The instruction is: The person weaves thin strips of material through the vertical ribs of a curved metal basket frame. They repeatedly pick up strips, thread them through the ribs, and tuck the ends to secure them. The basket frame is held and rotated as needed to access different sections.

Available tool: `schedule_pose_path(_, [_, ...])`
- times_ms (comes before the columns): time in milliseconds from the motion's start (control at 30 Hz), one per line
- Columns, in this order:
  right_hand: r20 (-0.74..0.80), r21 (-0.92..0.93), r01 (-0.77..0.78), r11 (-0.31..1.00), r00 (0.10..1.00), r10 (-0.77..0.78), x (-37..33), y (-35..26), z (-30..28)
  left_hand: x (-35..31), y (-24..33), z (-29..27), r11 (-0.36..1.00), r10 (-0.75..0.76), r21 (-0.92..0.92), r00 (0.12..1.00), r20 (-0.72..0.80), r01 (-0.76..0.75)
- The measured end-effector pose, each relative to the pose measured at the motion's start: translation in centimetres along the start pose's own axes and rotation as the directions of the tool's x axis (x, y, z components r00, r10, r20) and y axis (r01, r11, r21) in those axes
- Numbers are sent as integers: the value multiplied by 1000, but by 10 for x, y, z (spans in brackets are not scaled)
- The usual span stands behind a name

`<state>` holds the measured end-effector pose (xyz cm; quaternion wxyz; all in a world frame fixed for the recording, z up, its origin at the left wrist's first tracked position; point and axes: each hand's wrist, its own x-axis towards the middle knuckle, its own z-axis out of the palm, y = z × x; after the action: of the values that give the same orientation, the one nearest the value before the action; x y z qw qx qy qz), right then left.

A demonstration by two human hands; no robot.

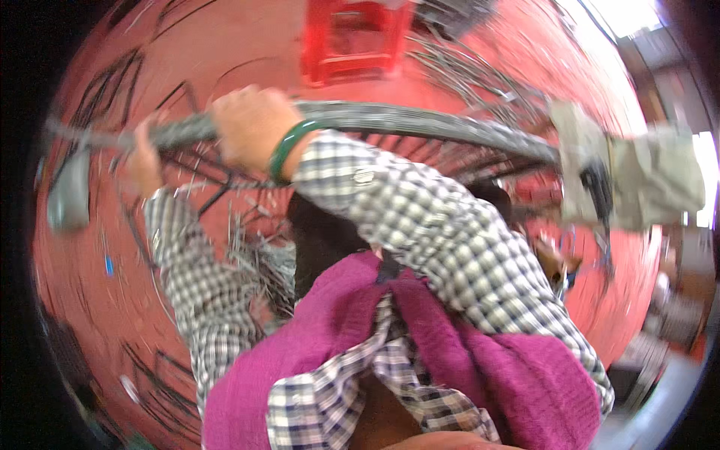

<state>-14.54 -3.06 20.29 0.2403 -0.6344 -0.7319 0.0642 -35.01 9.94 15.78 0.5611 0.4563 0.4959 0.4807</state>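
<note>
A long grey bar (420,118), with lengthwise streaks like a wrapped bundle of thin rods, runs across in front of me. My right hand (255,124), a green bangle (295,146) at its wrist, is closed over the top of the bar left of centre. Farther left, my left hand (145,154) is closed at the bar's left end; motion blurs its fingers. A thin grey strip (94,138) stretches leftward from there. At the right, the bar reaches a beige cloth-like covering (630,172), and what lies under the cloth is hidden.
A red plastic stool (352,45) stands ahead on the red floor. Loose grey strips (274,262) lie below the bar, and more thin rods (472,71) at the far right. Dark metal frames (112,86) rest at left. Boxes (679,300) are stacked along the right edge.
</note>
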Motion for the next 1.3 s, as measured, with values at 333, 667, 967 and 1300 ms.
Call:
schedule_pose_path(333, [-65, -85, -262, 961, 964, 257, -111, 137, -85, 45, 5, -16, 938, 220, 292, 973, -73, -190])
schedule_pose_path(667, [-171, -407, -225, 885, 971, 168, -252, 237, -163, 48, 3, -20, 945, 244, 260, 957, -155, -198])
schedule_pose_path(967, [-316, -469, -367, 803, 919, 236, -258, 173, -130, 99, 35, 56, 624, 384, 771, 909, -162, -126])
schedule_pose_path(1300, [-128, -181, -314, 932, 947, 295, -220, 127, -122, -162, -36, 256, -51, 630, 346, 239, 739, -937])
